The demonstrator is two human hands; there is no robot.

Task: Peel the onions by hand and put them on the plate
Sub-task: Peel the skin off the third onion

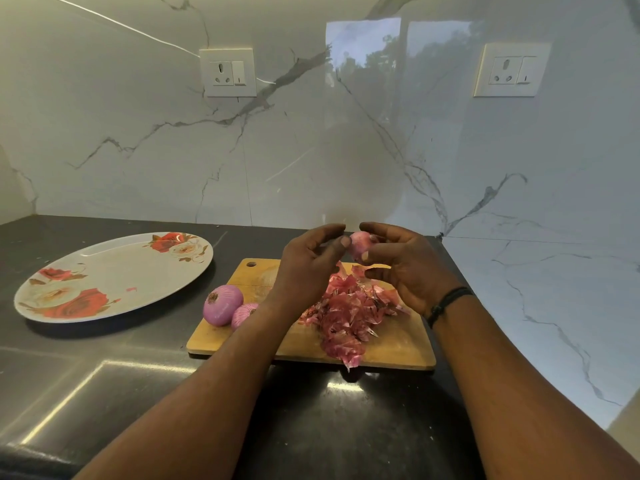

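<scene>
Small onion (360, 244) up in both hands, above the cutting board (398, 344).
Right hand (412, 268) curls its fingers round it, left hand (308, 265) pinches at its side; two peeled onions (223, 304) lie on the board's left end beside the skins (346, 313), and the plate (114, 275) sits left on the bench (104, 375).

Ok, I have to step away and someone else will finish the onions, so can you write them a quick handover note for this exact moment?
Right hand holds a small onion above the cutting board; left hand pinches at its skin, mid-peel.
Two peeled onions, a larger one and a smaller one, sit at the board's left edge.
The peel pile covers the middle of the board.
The flowered plate on the left holds no onions, only a small pink scrap.
Done: two onions peeled.
Left: finish the third, then move all three onto the plate.
</scene>
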